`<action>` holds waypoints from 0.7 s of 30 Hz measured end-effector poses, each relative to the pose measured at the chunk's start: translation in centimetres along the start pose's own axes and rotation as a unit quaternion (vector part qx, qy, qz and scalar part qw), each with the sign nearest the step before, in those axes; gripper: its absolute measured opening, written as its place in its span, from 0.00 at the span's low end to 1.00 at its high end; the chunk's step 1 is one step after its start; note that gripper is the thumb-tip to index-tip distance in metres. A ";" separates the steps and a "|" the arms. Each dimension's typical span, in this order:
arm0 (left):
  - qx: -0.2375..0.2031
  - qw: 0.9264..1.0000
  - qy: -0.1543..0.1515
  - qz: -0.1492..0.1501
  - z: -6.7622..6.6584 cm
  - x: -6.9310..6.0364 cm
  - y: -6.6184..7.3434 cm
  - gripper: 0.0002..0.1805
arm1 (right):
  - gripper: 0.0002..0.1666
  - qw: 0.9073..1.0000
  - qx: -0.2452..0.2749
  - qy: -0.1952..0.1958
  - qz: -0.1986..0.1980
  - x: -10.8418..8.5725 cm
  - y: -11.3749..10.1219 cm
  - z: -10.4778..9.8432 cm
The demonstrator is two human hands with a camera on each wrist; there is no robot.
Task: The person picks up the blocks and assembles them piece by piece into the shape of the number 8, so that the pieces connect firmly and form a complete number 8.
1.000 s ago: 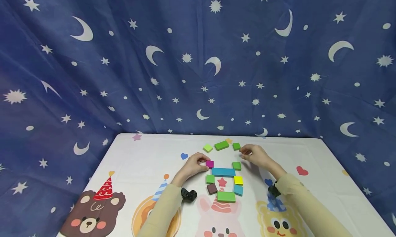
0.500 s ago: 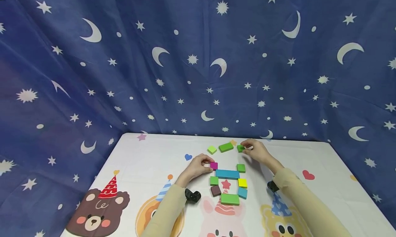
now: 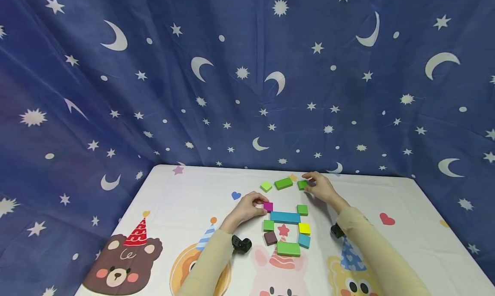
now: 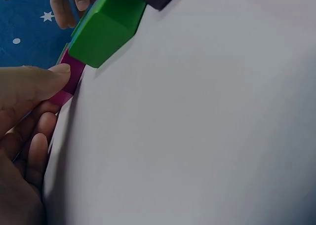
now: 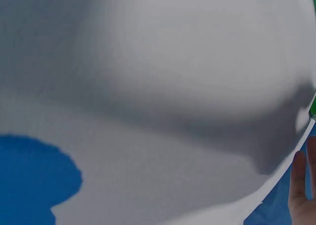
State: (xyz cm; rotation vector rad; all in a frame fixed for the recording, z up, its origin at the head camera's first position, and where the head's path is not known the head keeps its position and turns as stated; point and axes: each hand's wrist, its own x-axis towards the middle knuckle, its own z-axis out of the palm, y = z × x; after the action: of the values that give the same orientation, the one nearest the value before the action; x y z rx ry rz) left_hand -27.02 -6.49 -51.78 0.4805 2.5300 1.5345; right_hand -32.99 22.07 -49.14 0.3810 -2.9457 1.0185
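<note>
In the head view, my left hand [image 3: 246, 208] holds a magenta block [image 3: 267, 207], at the upper left of a group of coloured blocks. The left wrist view shows the thumb [image 4: 54, 79] on the block's face, with the other fingers curled behind. Farther back, my right hand [image 3: 322, 187] is at a small green block [image 3: 302, 185]. Its thumb is near that block's right side, and a finger reaches above it, spread apart from the thumb. The right wrist view catches only part of this hand [image 5: 302, 185] at the edge; its hold on the block is hidden there.
Left of the small green block lie a long green block [image 3: 283, 183] and a lime block [image 3: 266, 186]. Below stand a long blue block [image 3: 285, 217], a yellow block [image 3: 304, 228], a brown block [image 3: 270, 238] and several others. A starry blue curtain [image 3: 239, 115] hangs behind the table.
My right hand has moved left and back from beside the small green block to over it; its finger now stands farther from the thumb. The left hand stays at the magenta block. The head view shifted slightly.
</note>
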 end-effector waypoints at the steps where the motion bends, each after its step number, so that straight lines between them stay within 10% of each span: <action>1: 0.001 1.000 0.001 0.000 0.0 0.0 0.0 0.18 | 0.25 1.000 0.001 0.000 0.002 0.1 0.0 0.1; 21: -0.002 1.000 0.001 0.001 0.1 0.0 -0.2 0.17 | 0.24 0.999 -0.020 -0.010 0.040 0.5 0.0 1.0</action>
State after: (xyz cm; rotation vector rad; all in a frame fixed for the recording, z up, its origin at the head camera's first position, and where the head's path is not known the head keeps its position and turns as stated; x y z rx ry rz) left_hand -26.99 -6.48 -51.99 0.4820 2.5286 1.5418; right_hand -33.39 21.30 -49.87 0.2753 -3.0160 0.9674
